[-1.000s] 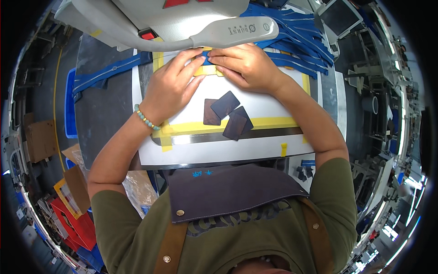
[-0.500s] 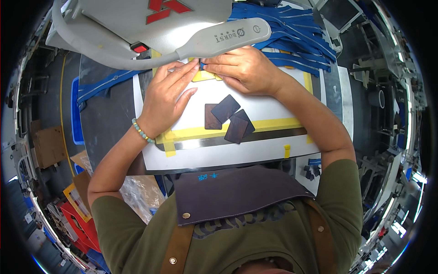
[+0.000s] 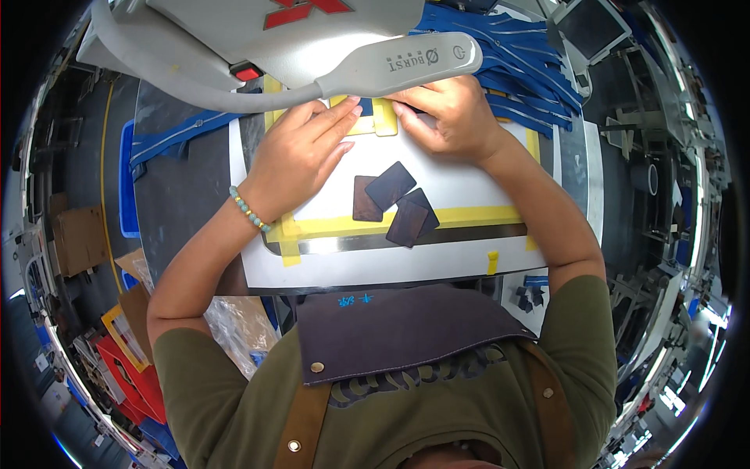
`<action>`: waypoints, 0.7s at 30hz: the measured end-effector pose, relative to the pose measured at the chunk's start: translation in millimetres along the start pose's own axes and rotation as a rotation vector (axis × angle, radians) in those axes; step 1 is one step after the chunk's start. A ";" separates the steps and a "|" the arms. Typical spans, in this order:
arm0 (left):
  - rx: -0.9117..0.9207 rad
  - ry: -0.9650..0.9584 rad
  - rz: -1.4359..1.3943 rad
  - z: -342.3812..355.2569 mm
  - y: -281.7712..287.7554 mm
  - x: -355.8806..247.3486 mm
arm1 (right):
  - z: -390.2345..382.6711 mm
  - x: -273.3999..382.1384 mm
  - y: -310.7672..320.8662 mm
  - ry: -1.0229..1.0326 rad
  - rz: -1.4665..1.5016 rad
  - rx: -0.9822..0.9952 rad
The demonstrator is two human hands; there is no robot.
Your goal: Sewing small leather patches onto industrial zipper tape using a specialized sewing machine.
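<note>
My left hand (image 3: 311, 147) lies open, fingertips on a yellow plate (image 3: 384, 121) with a blue piece (image 3: 365, 107) on it, just under the grey wand-shaped part (image 3: 391, 61) of the machine. My right hand (image 3: 457, 117) is curled at the plate's right, index fingertip partly hidden by that part; whatever it holds, I cannot make out. Several dark rectangular pieces (image 3: 388, 186) lie nearer me on the white, yellow-taped sheet (image 3: 312, 219).
The machine head (image 3: 258, 39) with a red switch fills the top. Blue zipper strips (image 3: 516, 55) are heaped at back right, another strip (image 3: 176, 139) lies left. A blue bin (image 3: 129, 180) stands beside the table (image 3: 176, 219). A screen (image 3: 590, 31) is at top right.
My right hand has moved right and slightly up from the blue piece, uncovering more of the yellow plate. My left hand has shifted slightly, its fingers still extended on the plate.
</note>
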State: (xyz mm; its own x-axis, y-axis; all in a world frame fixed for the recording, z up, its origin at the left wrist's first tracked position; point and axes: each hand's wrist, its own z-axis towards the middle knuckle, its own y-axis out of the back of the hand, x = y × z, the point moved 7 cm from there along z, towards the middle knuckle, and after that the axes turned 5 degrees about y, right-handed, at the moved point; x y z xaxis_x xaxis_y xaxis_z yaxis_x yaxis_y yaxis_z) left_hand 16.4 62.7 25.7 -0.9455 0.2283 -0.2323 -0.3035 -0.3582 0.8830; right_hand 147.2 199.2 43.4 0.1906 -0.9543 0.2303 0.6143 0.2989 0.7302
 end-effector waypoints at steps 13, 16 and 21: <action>-0.075 -0.036 0.078 7.8 -7.0 -3.3 | -3.9 5.3 -13.2 0.127 0.009 0.253; -0.057 -0.006 0.055 6.8 -7.6 -0.4 | -0.6 9.3 -16.9 0.119 -0.002 0.250; -0.043 -0.009 0.077 5.9 -5.5 0.8 | 4.0 16.4 -15.5 0.145 -0.094 0.244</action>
State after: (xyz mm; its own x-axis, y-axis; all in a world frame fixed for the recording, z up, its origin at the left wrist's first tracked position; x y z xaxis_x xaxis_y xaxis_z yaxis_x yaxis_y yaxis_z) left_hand 18.0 70.2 23.1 -0.9650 0.2071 -0.1606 -0.2351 -0.4132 0.8798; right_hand 137.7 178.9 38.4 0.2596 -0.9630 0.0726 0.4352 0.1838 0.8814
